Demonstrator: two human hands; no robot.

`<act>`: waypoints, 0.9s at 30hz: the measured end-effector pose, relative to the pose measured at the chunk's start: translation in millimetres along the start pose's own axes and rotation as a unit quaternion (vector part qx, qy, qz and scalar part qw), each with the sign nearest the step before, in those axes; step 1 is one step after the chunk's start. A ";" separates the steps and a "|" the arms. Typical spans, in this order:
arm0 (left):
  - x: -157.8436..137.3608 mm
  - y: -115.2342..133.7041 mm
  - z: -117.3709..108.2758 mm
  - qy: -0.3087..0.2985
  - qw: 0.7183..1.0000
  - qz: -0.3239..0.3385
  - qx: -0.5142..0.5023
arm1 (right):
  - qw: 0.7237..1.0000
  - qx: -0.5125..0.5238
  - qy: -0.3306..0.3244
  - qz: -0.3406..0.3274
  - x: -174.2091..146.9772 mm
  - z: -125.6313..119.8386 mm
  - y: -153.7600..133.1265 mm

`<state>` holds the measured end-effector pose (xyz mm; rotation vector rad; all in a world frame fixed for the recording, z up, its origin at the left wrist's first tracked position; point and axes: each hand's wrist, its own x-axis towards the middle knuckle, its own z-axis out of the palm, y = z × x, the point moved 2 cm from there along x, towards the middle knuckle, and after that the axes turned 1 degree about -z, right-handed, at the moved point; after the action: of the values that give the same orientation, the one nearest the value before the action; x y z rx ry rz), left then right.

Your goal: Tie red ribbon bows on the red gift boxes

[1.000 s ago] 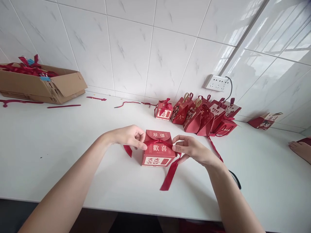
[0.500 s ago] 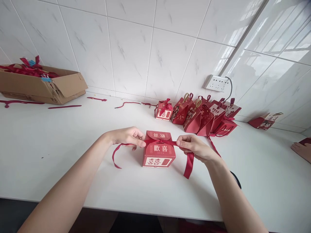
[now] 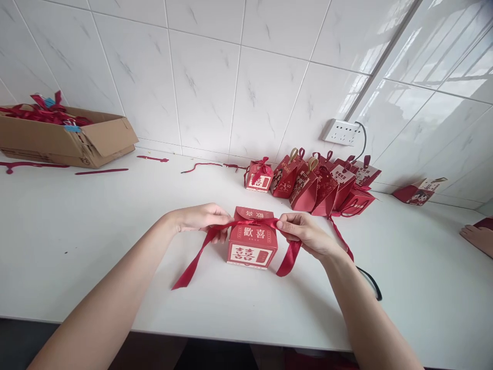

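Head view: we hold a red satin ribbon (image 3: 194, 261) drawn across the top of a red double-happiness gift box (image 3: 252, 246), our hands apart on either side of it. With our left hand (image 3: 206, 220) we pinch the ribbon just beside the box's left side, and one tail slants from there toward the near edge of the surface. With our right hand (image 3: 305, 234) we grip the other length just off the right side, its tail drooping in a curve beneath our fingers. The gift box stands upright on the white tabletop (image 3: 162, 308), around mid-length, between the near and back edges. Near the back left corner we see a cardboard carton (image 3: 69, 144) of dark red ribbons. Right of centre, toward the back edge, a smaller bow-tied box (image 3: 258, 182) stands beside clustered red handled boxes (image 3: 306, 190).
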<state>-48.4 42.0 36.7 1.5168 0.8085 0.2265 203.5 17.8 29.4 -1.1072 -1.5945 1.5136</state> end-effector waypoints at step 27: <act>9.9 -15.7 -10.0 -0.027 0.998 0.062 -0.008 | 0.996 -0.029 -0.068 0.043 3.5 -10.7 7.9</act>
<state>-52.6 54.5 20.2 1.5536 0.6691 0.2835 212.6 25.3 22.5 -1.1379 -1.7118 1.6395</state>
